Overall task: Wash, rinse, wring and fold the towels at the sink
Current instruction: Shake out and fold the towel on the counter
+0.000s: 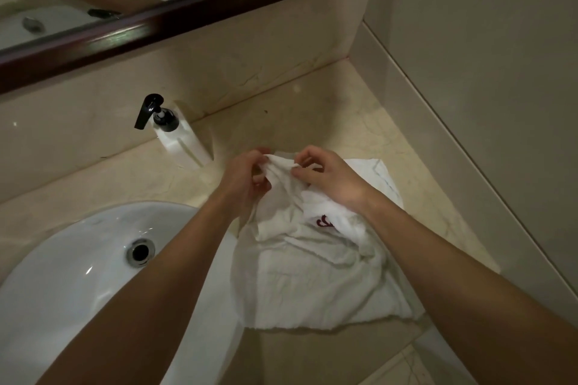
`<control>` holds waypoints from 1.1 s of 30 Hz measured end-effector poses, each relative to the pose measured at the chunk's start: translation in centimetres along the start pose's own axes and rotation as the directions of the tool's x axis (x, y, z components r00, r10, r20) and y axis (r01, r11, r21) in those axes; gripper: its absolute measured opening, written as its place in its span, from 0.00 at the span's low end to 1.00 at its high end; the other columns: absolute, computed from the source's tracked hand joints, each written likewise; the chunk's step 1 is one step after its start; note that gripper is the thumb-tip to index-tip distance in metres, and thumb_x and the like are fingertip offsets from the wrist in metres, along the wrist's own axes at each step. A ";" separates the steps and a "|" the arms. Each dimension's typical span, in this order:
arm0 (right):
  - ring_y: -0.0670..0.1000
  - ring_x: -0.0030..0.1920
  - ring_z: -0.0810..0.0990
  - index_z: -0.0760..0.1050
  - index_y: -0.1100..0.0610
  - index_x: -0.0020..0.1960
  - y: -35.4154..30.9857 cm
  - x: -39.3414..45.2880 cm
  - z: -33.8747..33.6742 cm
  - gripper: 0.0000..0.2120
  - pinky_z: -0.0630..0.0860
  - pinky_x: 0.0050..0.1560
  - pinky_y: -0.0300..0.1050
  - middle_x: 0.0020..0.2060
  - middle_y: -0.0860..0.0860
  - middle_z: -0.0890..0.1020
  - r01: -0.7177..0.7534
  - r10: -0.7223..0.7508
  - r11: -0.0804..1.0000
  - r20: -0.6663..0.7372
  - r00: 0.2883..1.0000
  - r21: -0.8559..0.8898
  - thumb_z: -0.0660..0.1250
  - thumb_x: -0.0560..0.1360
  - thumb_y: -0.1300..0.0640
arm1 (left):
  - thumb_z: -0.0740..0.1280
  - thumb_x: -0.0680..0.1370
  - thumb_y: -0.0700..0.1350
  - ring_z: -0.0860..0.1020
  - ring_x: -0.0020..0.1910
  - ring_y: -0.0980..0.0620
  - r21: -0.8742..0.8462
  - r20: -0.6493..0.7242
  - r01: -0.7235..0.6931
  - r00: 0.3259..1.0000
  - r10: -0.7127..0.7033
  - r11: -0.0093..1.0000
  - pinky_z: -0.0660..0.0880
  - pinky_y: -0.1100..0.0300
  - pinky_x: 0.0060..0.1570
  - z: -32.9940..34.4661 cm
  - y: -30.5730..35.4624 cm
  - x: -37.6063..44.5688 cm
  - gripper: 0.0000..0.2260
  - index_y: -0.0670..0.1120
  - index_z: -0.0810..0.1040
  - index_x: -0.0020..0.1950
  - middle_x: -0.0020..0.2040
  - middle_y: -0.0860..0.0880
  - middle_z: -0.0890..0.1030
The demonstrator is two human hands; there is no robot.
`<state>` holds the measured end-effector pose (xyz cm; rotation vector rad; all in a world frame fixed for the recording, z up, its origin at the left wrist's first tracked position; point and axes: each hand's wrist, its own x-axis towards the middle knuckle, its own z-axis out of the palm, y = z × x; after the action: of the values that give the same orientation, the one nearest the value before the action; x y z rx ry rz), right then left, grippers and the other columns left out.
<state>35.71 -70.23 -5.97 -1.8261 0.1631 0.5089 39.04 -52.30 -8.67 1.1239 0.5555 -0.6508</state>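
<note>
While the towel (316,272) lay crumpled on the desk (312,109) just right of the sink (78,259), one edge was pinched up by the left hand (242,178) and right hand (328,180) — each grip closed on cloth, likely to find an edge for folding.

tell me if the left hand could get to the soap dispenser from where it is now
Probably yes. The left hand is pinching the towel, and only bare counter lies between it and the soap dispenser; it must release the towel first.
</note>
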 end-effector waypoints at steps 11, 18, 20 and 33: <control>0.42 0.38 0.79 0.79 0.54 0.56 1.2 -1.4 -0.7 0.07 0.72 0.43 0.33 0.39 0.46 0.83 -0.128 0.144 0.972 -0.071 0.987 0.197 0.67 0.79 0.59 | 0.70 0.75 0.42 0.79 0.41 0.51 0.800 0.020 -0.110 0.987 0.157 0.590 0.75 0.60 0.41 1.1 1.2 1.4 0.05 0.45 0.82 0.50 0.43 0.47 0.82; 0.45 0.35 0.78 0.76 0.57 0.55 0.9 -1.3 -0.5 0.06 0.70 0.39 0.34 0.37 0.47 0.82 -0.115 0.127 0.975 -0.051 0.991 0.192 0.68 0.79 0.57 | 0.63 0.81 0.44 0.72 0.37 0.55 0.866 0.092 -0.221 0.952 0.292 0.448 0.66 0.62 0.32 1.7 0.9 0.4 0.03 0.45 0.72 0.51 0.40 0.50 0.74; 0.48 0.37 0.78 0.76 0.58 0.55 0.6 -1.2 -0.4 0.06 0.72 0.42 0.38 0.35 0.47 0.82 -0.100 0.109 0.976 -0.033 0.994 0.193 0.68 0.79 0.59 | 0.62 0.81 0.42 0.75 0.38 0.52 0.814 0.087 -0.255 0.941 0.326 0.521 0.70 0.61 0.33 1.1 0.9 0.0 0.04 0.45 0.70 0.55 0.41 0.49 0.76; 0.35 0.31 0.75 0.79 0.57 0.51 0.2 -0.6 0.5 0.04 0.69 0.34 0.27 0.39 0.48 0.78 -0.174 0.173 0.984 0.032 0.984 0.039 0.70 0.78 0.58 | 0.58 0.76 0.33 0.80 0.50 0.57 0.775 0.264 -0.249 0.963 0.061 0.581 0.76 0.63 0.49 -2.0 2.1 -1.9 0.21 0.50 0.83 0.60 0.52 0.55 0.84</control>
<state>34.94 -69.87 -5.97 -1.7714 0.3135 0.6489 39.08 -49.48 -6.68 1.9135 -0.0825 -0.8874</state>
